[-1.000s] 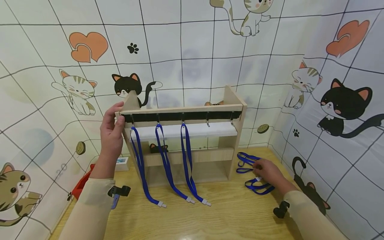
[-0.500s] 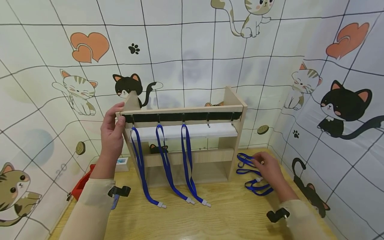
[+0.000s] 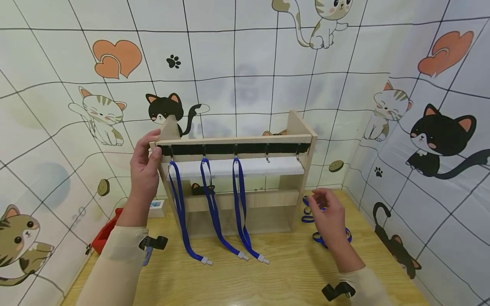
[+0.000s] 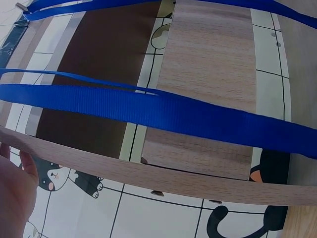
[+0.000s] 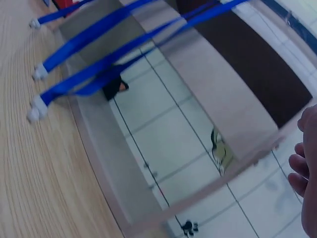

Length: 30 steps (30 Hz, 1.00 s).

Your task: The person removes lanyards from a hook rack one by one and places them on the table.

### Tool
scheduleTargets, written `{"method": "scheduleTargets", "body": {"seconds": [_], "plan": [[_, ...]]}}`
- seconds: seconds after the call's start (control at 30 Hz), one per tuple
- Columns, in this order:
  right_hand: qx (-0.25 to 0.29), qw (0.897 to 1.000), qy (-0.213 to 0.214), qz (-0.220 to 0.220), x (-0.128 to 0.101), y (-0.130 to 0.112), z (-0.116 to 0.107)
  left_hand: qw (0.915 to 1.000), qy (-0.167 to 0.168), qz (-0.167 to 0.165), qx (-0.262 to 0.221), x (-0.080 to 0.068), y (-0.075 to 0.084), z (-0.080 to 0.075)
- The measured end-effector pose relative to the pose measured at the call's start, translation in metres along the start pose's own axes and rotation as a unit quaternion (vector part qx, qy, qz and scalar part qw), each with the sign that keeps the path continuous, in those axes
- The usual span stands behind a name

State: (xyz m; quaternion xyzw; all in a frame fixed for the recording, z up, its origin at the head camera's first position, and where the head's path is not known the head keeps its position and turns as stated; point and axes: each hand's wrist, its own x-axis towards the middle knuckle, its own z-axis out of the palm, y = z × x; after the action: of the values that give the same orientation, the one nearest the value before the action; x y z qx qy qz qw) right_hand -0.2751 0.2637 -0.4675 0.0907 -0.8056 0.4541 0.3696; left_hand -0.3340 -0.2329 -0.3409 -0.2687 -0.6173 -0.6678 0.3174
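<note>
A wooden shelf (image 3: 239,199) stands on the table, with a row of metal hooks along its black strip (image 3: 250,148). Three blue lanyards hang from the left hooks: the left lanyard (image 3: 180,212), the middle lanyard (image 3: 212,212) and the right lanyard (image 3: 241,204). My left hand (image 3: 145,170) grips the shelf's upper left edge, thumb in front. Right of the shelf, my right hand (image 3: 330,219) is raised with loosely bent fingers and nothing visible in them. Behind and below it, partly hidden, loose blue lanyards (image 3: 319,240) lie on the table. In the right wrist view, the right hand (image 5: 308,163) shows at the edge.
Two hooks on the right, one hook (image 3: 267,159) and the end hook (image 3: 298,157), bear no lanyard. A small white box (image 3: 157,209) and a red object (image 3: 107,233) are left of the shelf. A cat-patterned wall covering (image 3: 252,93) rises behind.
My right hand has come away from the loose lanyards on the table, moving left and up toward the shelf's right side. The left hand keeps its hold; the hanging lanyards stay put.
</note>
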Motion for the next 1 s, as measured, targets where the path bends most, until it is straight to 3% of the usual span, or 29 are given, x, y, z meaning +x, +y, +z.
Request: {"method": "scheduleTargets", "body": {"seconds": [0.23, 0.63, 0.73, 1.0], "plan": [[0.05, 0.996, -0.016, -0.07, 0.0, -0.034, 0.035, 1.0, 0.003, 0.001, 0.004, 0.0, 0.002, 0.001], [0.115, 0.978, -0.054, -0.164, -0.003, -0.088, 0.094, 0.9999, 0.002, -0.002, 0.012, -0.002, 0.003, 0.001], [0.102, 0.978, -0.061, -0.168, -0.003, -0.097, 0.103, 0.9999, 0.003, -0.001, 0.013, -0.002, 0.003, 0.001], [0.053, 0.988, -0.075, -0.124, -0.006, -0.112, 0.123, 0.9999, 0.005, -0.005, 0.012, -0.002, 0.002, 0.001]]}}
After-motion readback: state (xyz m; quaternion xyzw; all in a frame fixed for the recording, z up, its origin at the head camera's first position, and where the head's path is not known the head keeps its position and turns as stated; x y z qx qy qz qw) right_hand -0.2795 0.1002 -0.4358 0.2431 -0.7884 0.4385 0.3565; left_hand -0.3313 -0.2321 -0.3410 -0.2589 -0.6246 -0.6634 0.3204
